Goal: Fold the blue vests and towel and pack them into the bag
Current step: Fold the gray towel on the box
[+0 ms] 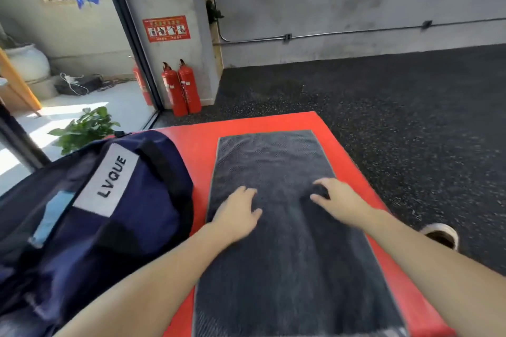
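The red mat (197, 150) serves as the landmark for everything here. On it, running lengthwise from the far edge toward the person, lies the dark grey towel (287, 268), spread flat in one long rectangle and not yet folded short; whether it has already been doubled along its length cannot be told. At the left side of the mat, overlapping its left edge, sits the navy bag (131, 216) with a white LVQUE label (108, 179) facing up. A strip of light blue fabric (50, 217) shows in the bag's opening; it may be one of the vests, so that part of the job is likely done, but this is a judgement, since little of it can be seen. No other vest lies on the mat.

Both hands are on the towel, about midway along it. The left hand (236, 212) rests flat, fingers straight and slightly spread, pressing the cloth. The right hand (335, 201) has its fingers curled and looks to be pinching up a small ridge of towel.

What seems left: fold the towel down to a compact size and put it into the bag.
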Demonstrator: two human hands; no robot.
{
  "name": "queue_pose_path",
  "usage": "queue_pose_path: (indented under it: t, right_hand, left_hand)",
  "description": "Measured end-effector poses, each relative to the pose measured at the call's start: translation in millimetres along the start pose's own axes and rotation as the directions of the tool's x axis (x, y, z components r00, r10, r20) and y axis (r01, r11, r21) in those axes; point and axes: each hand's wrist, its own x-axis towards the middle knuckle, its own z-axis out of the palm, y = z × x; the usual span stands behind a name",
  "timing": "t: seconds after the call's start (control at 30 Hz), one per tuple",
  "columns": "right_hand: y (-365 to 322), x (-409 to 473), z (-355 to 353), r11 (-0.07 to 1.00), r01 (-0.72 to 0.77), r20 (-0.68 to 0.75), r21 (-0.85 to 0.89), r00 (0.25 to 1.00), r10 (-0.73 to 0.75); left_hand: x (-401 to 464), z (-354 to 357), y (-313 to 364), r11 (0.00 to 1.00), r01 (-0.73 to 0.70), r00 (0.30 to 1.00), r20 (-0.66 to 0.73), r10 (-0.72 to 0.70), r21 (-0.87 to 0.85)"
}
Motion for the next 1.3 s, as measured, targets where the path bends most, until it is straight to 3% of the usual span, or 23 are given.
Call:
queue_pose_path:
  t: [0.17,0.33,0.4,0.5,0.53,0.6,0.67,0.77,0.87,0.93,1.13,1.3]
  right_hand:
    - [-5,-114,17,0.991,0.044,0.022,-0.129,0.999,-0.042]
    - [-8,-201,30,0.993,0.037,-0.050,-0.110,0.998,-0.042]
    - [-3,-234,38,0.998,0.028,-0.120,-0.048,0.992,-0.034]
    - [2,-280,51,0.990,0.076,-0.405,0.117,0.914,-0.023]
    - [3,-294,55,0.982,0.061,-0.489,0.181,0.871,0.036]
    - [4,-315,59,0.925,-0.035,-0.476,0.378,0.850,0.226]
    - [11,-324,65,0.864,-0.143,-0.322,0.483,0.888,0.327]
    - [17,-325,68,0.804,-0.167,-0.138,0.571,0.946,0.295]
    - [14,-324,66,0.703,-0.200,-0.019,0.683,0.957,0.290]
    - [14,-326,65,0.707,-0.190,-0.001,0.681,0.966,0.260]
    - [10,-343,49,0.754,-0.144,-0.034,0.641,0.976,0.215]
    - [-8,-360,7,0.742,-0.013,-0.136,0.670,0.981,0.140]
  left_hand:
    - [-119,25,7,0.994,-0.025,0.999,0.038,0.021,0.108]
    - [-205,42,2,0.998,-0.017,0.998,-0.052,0.020,0.056]
    - [-235,53,-7,0.999,-0.015,0.991,-0.134,0.010,-0.039]
    - [-277,67,-20,0.987,-0.046,0.909,-0.416,-0.022,-0.153]
    - [-290,72,-23,0.980,-0.044,0.855,-0.515,-0.065,-0.196]
    - [-314,78,-26,0.940,-0.018,0.792,-0.579,-0.195,-0.341]
    - [-330,82,-27,0.861,0.024,0.793,-0.515,-0.326,-0.508]
    - [-335,85,-30,0.773,0.095,0.811,-0.402,-0.425,-0.627]
    - [-329,82,-29,0.635,0.139,0.866,-0.218,-0.450,-0.760]
    - [-328,81,-28,0.563,0.137,0.895,-0.141,-0.423,-0.815]
    - [-337,66,-22,0.666,0.121,0.897,-0.205,-0.390,-0.736]
    - [-347,22,-8,0.756,-0.046,0.936,-0.292,-0.196,-0.654]
